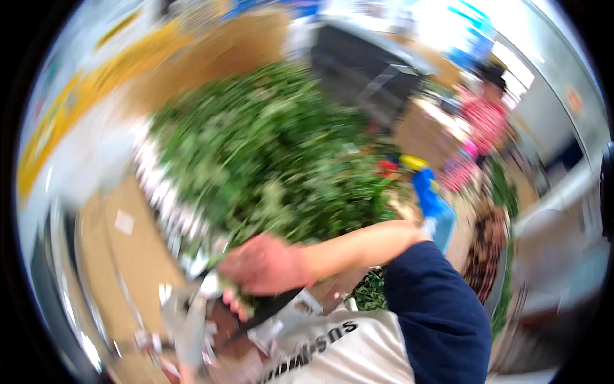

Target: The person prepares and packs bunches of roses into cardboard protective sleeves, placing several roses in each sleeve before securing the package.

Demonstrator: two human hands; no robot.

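Everything is smeared by motion blur. My right hand point(266, 265), in a pinkish-red glove, reaches across my body at the near edge of a large heap of green leafy stems point(268, 158). Its fingers look curled, with some green showing just below them, but what it holds is too blurred to tell. Lower left is my left hand point(187, 326) in a pale grey glove, close to a small white item point(210, 286). Whether it grips that item is unclear. A dark, long strip point(273, 311) passes below my right hand, in front of my white printed apron point(336, 350).
A row of pale pink-and-white items point(168, 197) lines the heap's left side, beside a cardboard surface point(124, 249). Behind stand a dark grey box point(360, 67) and a cardboard box point(424, 129). At right are a blue-and-yellow object point(431, 197) and a person in pinkish-red point(484, 117).
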